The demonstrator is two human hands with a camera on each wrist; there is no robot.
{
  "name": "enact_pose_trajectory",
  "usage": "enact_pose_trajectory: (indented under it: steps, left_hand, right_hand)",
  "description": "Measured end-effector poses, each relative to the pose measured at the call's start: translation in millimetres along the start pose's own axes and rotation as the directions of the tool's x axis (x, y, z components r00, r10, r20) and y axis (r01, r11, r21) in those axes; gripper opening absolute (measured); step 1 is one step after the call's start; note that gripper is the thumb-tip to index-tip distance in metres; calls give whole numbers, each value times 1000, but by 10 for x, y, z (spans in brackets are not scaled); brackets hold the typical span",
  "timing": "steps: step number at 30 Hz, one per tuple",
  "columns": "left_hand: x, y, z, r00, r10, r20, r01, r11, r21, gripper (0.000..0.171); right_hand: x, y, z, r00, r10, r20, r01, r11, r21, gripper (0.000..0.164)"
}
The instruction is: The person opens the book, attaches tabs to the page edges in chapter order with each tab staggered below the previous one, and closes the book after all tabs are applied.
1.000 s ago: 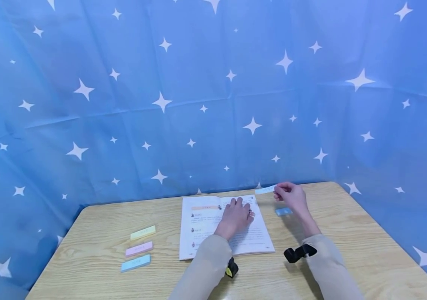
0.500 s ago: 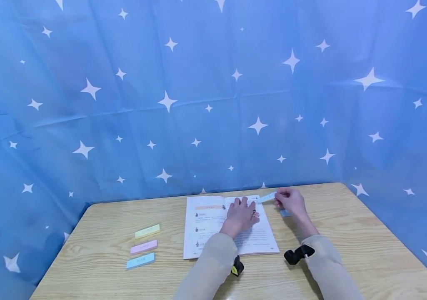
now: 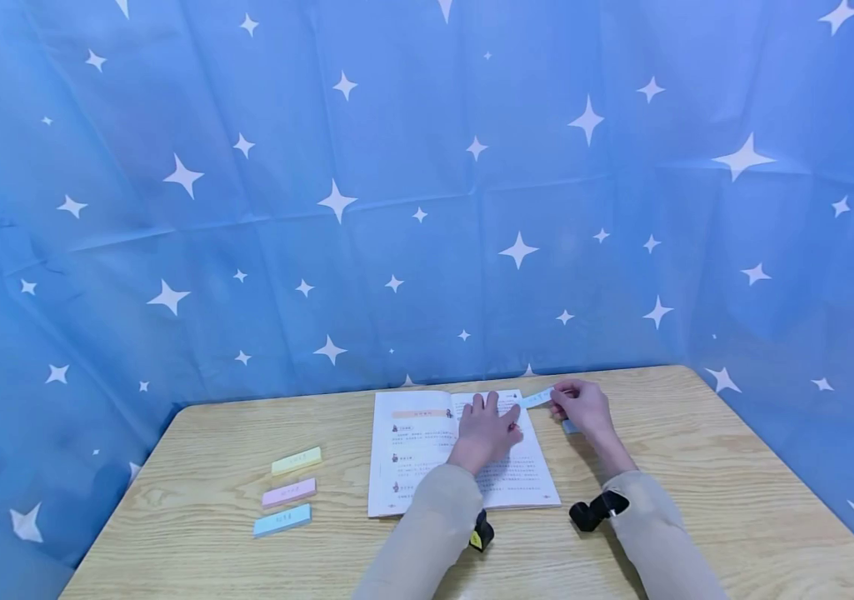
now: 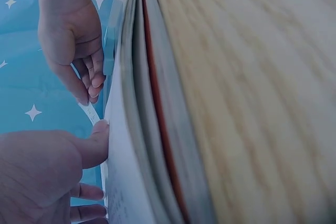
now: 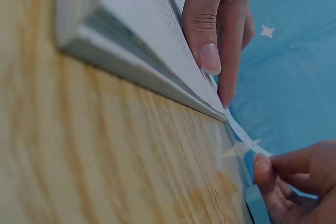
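An open book (image 3: 412, 479) lies on the table with printed pages. My left hand (image 3: 485, 435) lies spread on its right page, fingers nearly straight, with the thumb at the page's outer edge. There the thumb presses one end of a pale blue sticky note strip (image 3: 536, 398) with handwriting on it. My right hand (image 3: 584, 408) pinches the strip's other end between thumb and forefinger, beyond the book's edge. In the right wrist view the strip (image 5: 242, 136) stretches from the page corner to the right fingertips. A blue sticky note pad (image 3: 570, 427) sits partly hidden under the right hand.
Left of the book lie a yellow sticky note pad (image 3: 296, 461), a pink pad (image 3: 288, 493) and another blue pad (image 3: 282, 520), each with writing. A blue star-patterned curtain (image 3: 397, 208) hangs behind the wooden table (image 3: 194, 500).
My right hand has brought the strip down and left from above the book's corner to the right page's edge. The left hand has shifted slightly right, its thumb now at the strip.
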State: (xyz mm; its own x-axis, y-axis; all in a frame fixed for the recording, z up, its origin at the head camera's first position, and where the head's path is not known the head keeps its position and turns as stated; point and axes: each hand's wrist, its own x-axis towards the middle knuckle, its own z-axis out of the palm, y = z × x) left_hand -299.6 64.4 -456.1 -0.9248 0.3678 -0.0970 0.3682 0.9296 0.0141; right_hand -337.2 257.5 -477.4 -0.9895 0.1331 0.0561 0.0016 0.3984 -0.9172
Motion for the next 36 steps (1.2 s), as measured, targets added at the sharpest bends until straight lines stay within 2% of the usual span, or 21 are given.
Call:
enact_pose_trajectory:
  steps: [3, 5, 8, 10, 13, 15, 18, 20, 24, 26, 30, 34, 36]
  left_hand:
    - [3, 17, -7, 1000, -14, -2, 14, 1000, -17, 51]
    - [0, 22, -11, 1000, -19, -5, 19, 1000, -25, 51]
    - [0, 25, -12, 1000, -25, -7, 25, 999, -27, 51]
    - [4, 22, -10, 1000, -29, -10, 29, 999, -34, 51]
    - [9, 15, -8, 999, -32, -8, 32, 999, -43, 50]
    - [8, 12, -13, 999, -31, -6, 31, 998, -49, 50]
    - [9, 17, -23, 1000, -30, -8, 30, 998, -49, 49]
    - [12, 20, -24, 1000, -29, -9, 29, 999, -46, 50]
    - [23, 20, -16, 999, -33, -7, 33, 999, -41, 51]
    - [21, 19, -16, 999, -33, -8, 33, 999, -39, 51]
    - [25, 15, -8, 999, -34, -4, 34, 999, -34, 50]
    - [27, 15, 4, 999, -35, 0, 35, 999, -28, 50]
    - [17, 17, 18, 999, -33, 2, 33, 999, -33, 51]
  right_hand:
    - [0, -2, -7, 1000, -5, 1, 5, 1000, -2, 25]
    - [-10, -16, -18, 1000, -24, -11, 24, 999, -42, 26]
    - [-31, -52, -39, 994, -106, -34, 98, 980, -172, 27]
    - [-42, -91, -43, 980, -196, -22, 183, 947, -265, 27]
    - [-44, -145, -14, 946, -315, 83, 324, 881, -346, 33]
    - [-49, -175, 20, 920, -334, 203, 387, 855, -344, 42]
    - [-79, -204, 71, 877, -302, 374, 432, 836, -338, 54]
    - [-109, -223, 89, 850, -271, 452, 450, 821, -352, 57]
    - [-153, -267, 87, 811, -265, 522, 508, 762, -402, 53]
    - [-169, -293, 76, 798, -258, 545, 526, 741, -418, 50]
    - [-190, -357, 66, 773, -221, 594, 537, 726, -429, 48]
    - [-214, -409, 73, 763, -174, 622, 524, 730, -439, 47]
    - [-232, -423, 74, 765, -153, 625, 514, 731, -450, 47]
